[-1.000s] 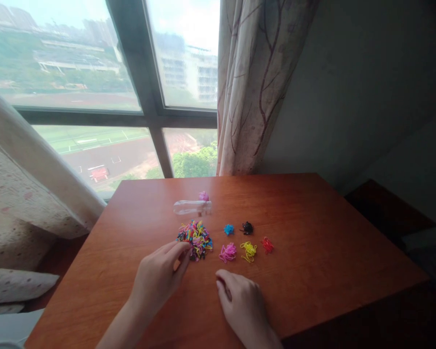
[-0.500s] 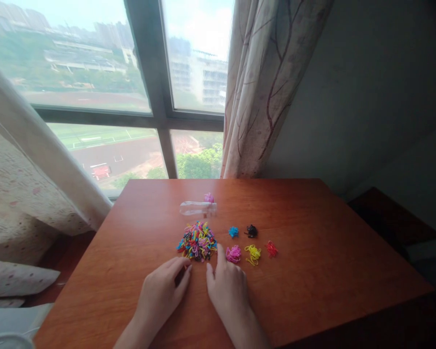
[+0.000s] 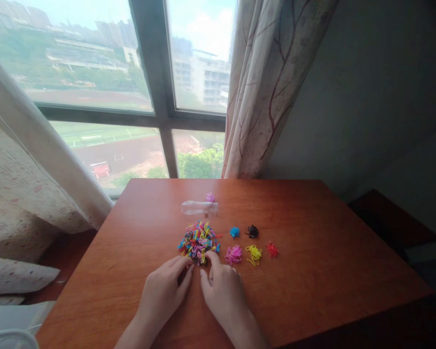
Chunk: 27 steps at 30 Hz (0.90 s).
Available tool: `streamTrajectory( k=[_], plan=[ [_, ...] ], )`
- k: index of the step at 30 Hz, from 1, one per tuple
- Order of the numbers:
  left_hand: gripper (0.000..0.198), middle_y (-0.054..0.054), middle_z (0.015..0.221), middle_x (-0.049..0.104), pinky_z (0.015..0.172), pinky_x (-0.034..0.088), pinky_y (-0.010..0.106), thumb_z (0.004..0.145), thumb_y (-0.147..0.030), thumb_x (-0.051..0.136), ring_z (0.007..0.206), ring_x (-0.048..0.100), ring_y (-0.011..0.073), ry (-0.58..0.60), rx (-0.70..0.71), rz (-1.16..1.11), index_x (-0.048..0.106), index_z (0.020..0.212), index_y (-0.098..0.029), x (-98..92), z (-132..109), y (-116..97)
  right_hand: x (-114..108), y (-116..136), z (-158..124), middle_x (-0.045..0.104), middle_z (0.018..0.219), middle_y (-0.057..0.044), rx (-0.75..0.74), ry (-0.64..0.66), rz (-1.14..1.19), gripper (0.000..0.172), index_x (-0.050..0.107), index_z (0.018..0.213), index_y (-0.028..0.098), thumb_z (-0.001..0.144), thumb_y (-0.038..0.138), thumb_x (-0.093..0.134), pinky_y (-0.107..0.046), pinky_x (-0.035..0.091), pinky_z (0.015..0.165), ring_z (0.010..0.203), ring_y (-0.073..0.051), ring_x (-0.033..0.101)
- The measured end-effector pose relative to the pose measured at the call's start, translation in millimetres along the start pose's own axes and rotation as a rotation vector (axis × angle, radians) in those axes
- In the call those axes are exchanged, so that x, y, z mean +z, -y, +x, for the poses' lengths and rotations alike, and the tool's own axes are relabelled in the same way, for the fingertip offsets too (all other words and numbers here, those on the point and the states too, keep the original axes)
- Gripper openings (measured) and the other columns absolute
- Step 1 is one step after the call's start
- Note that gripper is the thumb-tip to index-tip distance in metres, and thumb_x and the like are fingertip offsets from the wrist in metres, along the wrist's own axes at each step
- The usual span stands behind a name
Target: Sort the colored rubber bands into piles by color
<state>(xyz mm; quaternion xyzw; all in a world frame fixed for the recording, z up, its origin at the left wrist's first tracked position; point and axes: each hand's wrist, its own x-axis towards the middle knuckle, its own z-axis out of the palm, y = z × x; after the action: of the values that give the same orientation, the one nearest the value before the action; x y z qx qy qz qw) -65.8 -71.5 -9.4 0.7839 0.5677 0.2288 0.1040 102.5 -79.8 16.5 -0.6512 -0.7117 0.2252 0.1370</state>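
Observation:
A heap of small multicoloured rubber bands (image 3: pixel 198 238) lies on the wooden table. At the heap's near left edge is my left hand (image 3: pixel 163 285), its fingers curled and thumb and index tips close together; anything between them is too small to make out. My right hand (image 3: pixel 224 286) has its index finger stretched to the heap's near right edge, thumb apart, nothing visible in it. Right of the heap are separate clusters of blue bands (image 3: pixel 234 232), black bands (image 3: pixel 252 231), pink bands (image 3: pixel 233 255), yellow bands (image 3: pixel 254 254) and red bands (image 3: pixel 272 249).
Behind the heap a clear plastic bottle (image 3: pixel 199 208) lies on its side, with a small purple object (image 3: pixel 210 197) beside it. The brown table (image 3: pixel 312 232) ends at a window with curtains (image 3: pixel 254 126). A pale surface (image 3: pixel 10 320) stands at lower left.
My right index finger has moved left and nearer along the heap's edge. A red band now lies apart, between the heap and the blue cluster. My left hand stays almost still.

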Motion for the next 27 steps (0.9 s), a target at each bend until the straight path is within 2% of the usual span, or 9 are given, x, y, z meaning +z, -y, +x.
streamTrajectory(
  k=[7, 12, 16, 19, 27],
  plan=[
    [0.018, 0.000, 0.087, 0.074, 0.066, 0.052, 0.025, 0.093, -0.029, 0.047, 0.076, 0.071, 0.0168, -0.021, 0.009, -0.001, 0.064, 0.091, -0.025, -0.6, -1, -1, -1, -18, -4, 0.073, 0.077, 0.001, -0.068, -0.130, 0.076, 0.021, 0.067, 0.105, 0.026, 0.090, 0.015, 0.058, -0.023, 0.037, 0.061, 0.069, -0.017, 0.069],
    [0.017, -0.001, 0.085, 0.073, 0.064, 0.052, 0.025, 0.092, -0.030, 0.048, 0.075, 0.071, 0.0172, -0.013, 0.003, -0.012, 0.064, 0.089, -0.025, -1.7, 1, -2, -6, -30, 0, 0.073, 0.077, -0.003, 0.036, -0.241, -0.112, 0.021, 0.066, 0.108, 0.023, 0.091, 0.015, 0.058, -0.025, 0.033, 0.055, 0.067, -0.019, 0.069],
    [0.017, -0.001, 0.083, 0.073, 0.063, 0.051, 0.024, 0.092, -0.030, 0.048, 0.075, 0.071, 0.0170, 0.004, -0.003, -0.020, 0.064, 0.088, -0.025, -3.6, 3, -3, -9, -25, 8, 0.072, 0.074, -0.006, 0.090, -0.195, -0.286, 0.013, 0.067, 0.099, 0.022, 0.091, 0.017, 0.059, -0.026, 0.029, 0.051, 0.063, -0.022, 0.069],
    [0.017, -0.001, 0.083, 0.072, 0.063, 0.050, 0.024, 0.092, -0.030, 0.049, 0.075, 0.070, 0.0168, 0.013, -0.005, -0.023, 0.064, 0.088, -0.026, -4.4, 3, -4, -8, -19, 14, 0.072, 0.074, -0.007, 0.113, -0.152, -0.333, 0.014, 0.067, 0.091, 0.022, 0.092, 0.014, 0.055, -0.027, 0.028, 0.051, 0.065, -0.024, 0.069],
    [0.018, -0.001, 0.084, 0.071, 0.064, 0.049, 0.025, 0.093, -0.029, 0.046, 0.076, 0.069, 0.0171, 0.070, -0.026, -0.016, 0.063, 0.088, -0.025, -3.2, 2, -4, -4, -17, 15, 0.073, 0.077, -0.003, 0.098, -0.122, -0.195, 0.012, 0.068, 0.089, 0.025, 0.090, 0.018, 0.060, -0.026, 0.026, 0.053, 0.069, -0.021, 0.068]
  ],
)
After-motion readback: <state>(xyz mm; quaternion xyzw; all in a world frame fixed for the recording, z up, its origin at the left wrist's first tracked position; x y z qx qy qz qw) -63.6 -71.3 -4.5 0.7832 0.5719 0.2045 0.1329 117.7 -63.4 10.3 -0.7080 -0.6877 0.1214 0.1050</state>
